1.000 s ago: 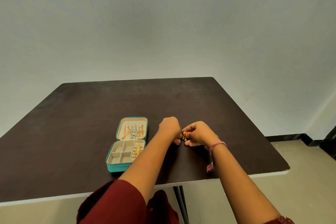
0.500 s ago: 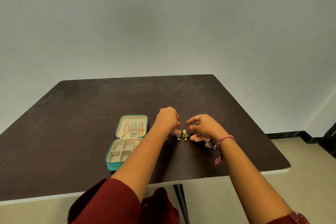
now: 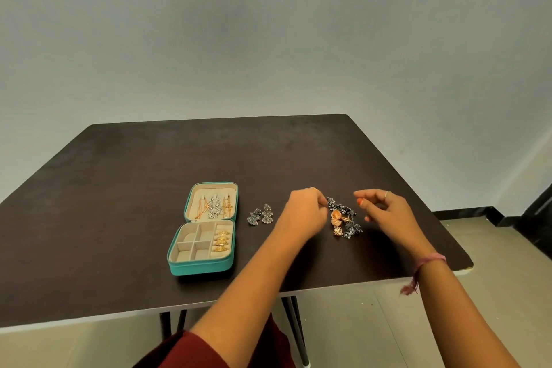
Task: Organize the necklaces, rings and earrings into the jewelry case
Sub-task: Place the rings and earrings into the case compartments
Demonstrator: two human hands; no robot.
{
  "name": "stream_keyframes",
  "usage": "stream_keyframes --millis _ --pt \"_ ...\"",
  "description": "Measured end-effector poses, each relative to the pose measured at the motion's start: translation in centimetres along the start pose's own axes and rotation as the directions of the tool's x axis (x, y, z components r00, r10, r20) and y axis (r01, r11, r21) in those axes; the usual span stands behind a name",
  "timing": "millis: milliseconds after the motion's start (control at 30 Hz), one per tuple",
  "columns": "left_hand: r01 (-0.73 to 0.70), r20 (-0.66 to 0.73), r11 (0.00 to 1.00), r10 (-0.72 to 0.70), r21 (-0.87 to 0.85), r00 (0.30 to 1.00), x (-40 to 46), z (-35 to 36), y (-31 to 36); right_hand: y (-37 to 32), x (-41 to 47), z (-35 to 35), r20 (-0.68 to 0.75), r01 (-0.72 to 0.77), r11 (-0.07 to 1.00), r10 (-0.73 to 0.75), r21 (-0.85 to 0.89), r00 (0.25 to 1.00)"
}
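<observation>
The teal jewelry case (image 3: 199, 266) lies open left of centre on the dark table. Necklaces (image 3: 212, 205) hang in its lid and gold rings (image 3: 222, 240) fill its right-hand slots; the other compartments look empty. A pair of silver earrings (image 3: 259, 216) lies on the table just right of the case. Further right, a small pile of dark silver and gold earrings (image 3: 343, 219) sits between my hands. My left hand (image 3: 304, 213) is curled, its fingertips at the pile's upper left edge; whether it pinches a piece is unclear. My right hand (image 3: 385, 209) hovers right of the pile, fingers spread, holding nothing.
The dark brown table (image 3: 134, 182) stands against a pale wall, and its near edge runs just in front of my forearms. Its right corner (image 3: 466, 266) is close to my right wrist. Tiled floor shows to the right.
My hands have drawn apart, uncovering the pile of earrings between them. The silver pair beside the case has come into sight. The view has tilted slightly.
</observation>
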State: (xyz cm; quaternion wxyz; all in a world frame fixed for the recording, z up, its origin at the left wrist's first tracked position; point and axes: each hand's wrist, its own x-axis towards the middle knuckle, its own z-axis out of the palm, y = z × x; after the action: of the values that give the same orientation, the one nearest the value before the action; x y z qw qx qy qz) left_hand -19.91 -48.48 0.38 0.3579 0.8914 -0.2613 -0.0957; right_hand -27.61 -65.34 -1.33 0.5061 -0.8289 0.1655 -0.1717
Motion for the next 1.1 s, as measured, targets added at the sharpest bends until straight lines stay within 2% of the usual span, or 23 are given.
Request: stream_keyframes --millis 100,233,333,500,667,833,967,1100 --pt "-0.008 0.004 0.999 0.008 -0.042 1.000 -1.0 2.1 -0.3 1.6 -1.4 0.1 -0.037 -0.010 0.998 0.012 0.056 0.999" --pt "0.003 -0.065 0.992 -0.011 -0.126 0.998 -2.5 4.5 -0.9 2.6 -1.8 0.4 -0.095 0.005 0.998 0.001 0.065 0.996" --pt "-0.053 -0.145 0.984 0.028 -0.173 0.989 -3.8 5.6 -1.2 2.8 -1.4 0.9 -0.089 -0.003 1.000 0.006 0.026 0.996" --pt "-0.129 -0.208 0.984 0.102 -0.121 0.973 -4.3 6.3 -1.1 2.9 -0.6 1.3 -0.084 0.014 0.997 -0.020 -0.074 0.996" --pt "-0.172 -0.244 0.985 0.159 -0.033 0.957 -4.1 6.7 -1.2 2.8 0.1 1.5 -0.047 -0.013 0.990 0.007 -0.141 0.999" --pt "-0.176 -0.269 0.984 0.164 -0.020 0.949 -3.9 7.0 -1.5 2.9 0.9 1.4 0.001 -0.061 0.979 0.062 -0.192 0.998" --pt "-0.176 -0.280 0.984 0.160 -0.033 0.947 -3.8 7.0 -1.5 2.0 0.7 1.4 -0.013 -0.077 0.997 0.076 -0.023 0.997" --pt "-0.150 -0.266 0.988 0.132 -0.046 0.955 -3.9 6.9 -1.6 1.4 0.4 0.5 -0.019 -0.151 0.973 0.156 0.177 0.988"
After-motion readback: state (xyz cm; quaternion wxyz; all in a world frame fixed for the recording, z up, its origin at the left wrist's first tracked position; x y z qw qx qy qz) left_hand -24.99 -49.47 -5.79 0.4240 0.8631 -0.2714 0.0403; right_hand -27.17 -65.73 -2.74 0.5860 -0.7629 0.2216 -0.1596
